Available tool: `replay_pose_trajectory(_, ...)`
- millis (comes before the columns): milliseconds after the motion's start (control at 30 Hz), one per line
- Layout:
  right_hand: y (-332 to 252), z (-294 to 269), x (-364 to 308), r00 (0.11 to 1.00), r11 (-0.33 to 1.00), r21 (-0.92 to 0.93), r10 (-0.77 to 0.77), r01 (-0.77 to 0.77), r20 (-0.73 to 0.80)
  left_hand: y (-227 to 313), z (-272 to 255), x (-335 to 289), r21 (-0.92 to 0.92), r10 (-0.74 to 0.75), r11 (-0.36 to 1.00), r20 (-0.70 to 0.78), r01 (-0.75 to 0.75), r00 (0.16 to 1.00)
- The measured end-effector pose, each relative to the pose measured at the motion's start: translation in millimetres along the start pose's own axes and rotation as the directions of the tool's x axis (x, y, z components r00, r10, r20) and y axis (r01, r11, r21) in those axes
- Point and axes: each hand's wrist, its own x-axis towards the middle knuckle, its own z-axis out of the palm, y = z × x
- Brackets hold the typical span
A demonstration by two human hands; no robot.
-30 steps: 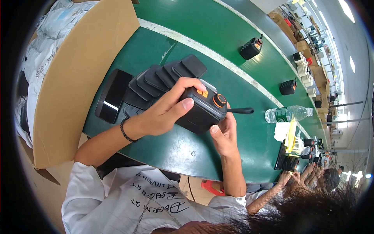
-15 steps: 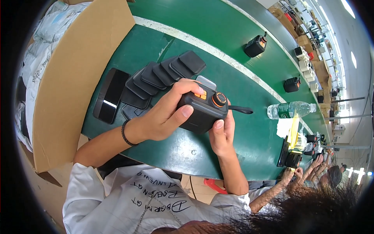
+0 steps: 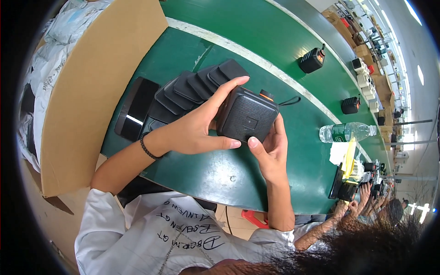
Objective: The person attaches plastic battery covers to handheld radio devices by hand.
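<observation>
Between both hands I hold a black portable speaker [image 3: 249, 115], its grille face tilted up toward me. An orange-ringed knob and a strap loop show along its far edge. My left hand [image 3: 197, 126] grips the left side, index finger along the top corner and thumb at the lower edge. My right hand [image 3: 272, 153] supports the right side and bottom, its thumb on the lower edge. Just beyond my left hand lies an overlapping row of flat black panels [image 3: 188, 89]. Left of them, a dark phone-like slab with a glossy face [image 3: 136, 107] rests on the green table.
A cardboard box [image 3: 98, 91] with wrapped plastic packages stands at the left. Two similar black speakers [image 3: 312, 60] sit on the far green strip. To the right are a water bottle [image 3: 346, 132], yellow packaging [image 3: 350, 160] and other people's hands [image 3: 341, 208].
The speaker has been tipped so its grille faces up; its orange buttons are out of sight. My left index finger has left the buttons. The view has shifted slightly.
</observation>
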Motion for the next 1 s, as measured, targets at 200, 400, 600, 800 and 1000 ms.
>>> replay_pose_trajectory(200, 5.3, -1.3, -0.4, 1.0, 1.0, -0.021, 0.005, -0.006, -0.017, -3.4, -3.0, 1.5, 0.012, 0.024, 1.0, 0.027, -0.025, 0.999)
replay_pose_trajectory(400, 4.1, -9.8, 2.5, 0.998, 0.998, 0.001, 0.062, -0.062, 0.004, -0.7, -1.3, 2.2, -0.145, -0.019, 0.989, 0.047, 0.025, 0.999)
replay_pose_trajectory(600, 5.4, -6.9, 2.8, 0.999, 1.0, -0.011, 0.029, -0.029, -0.013, 6.2, -5.7, 3.7, -0.163, -0.096, 0.981, 0.07, 0.107, 0.993)
replay_pose_trajectory(800, 5.2, 4.2, -0.6, 1.0, 0.998, -0.067, -0.014, 0.013, -0.019, -5.4, -4.6, -0.2, -0.052, -0.007, 0.999, -0.019, 0.006, 1.0)
replay_pose_trajectory(1000, 23.3, 4.7, -5.5, 0.983, 0.986, -0.162, -0.077, 0.05, -0.166, -10.6, 9.6, 0.9, 0.118, 0.033, 0.993, -0.225, -0.007, 0.974)
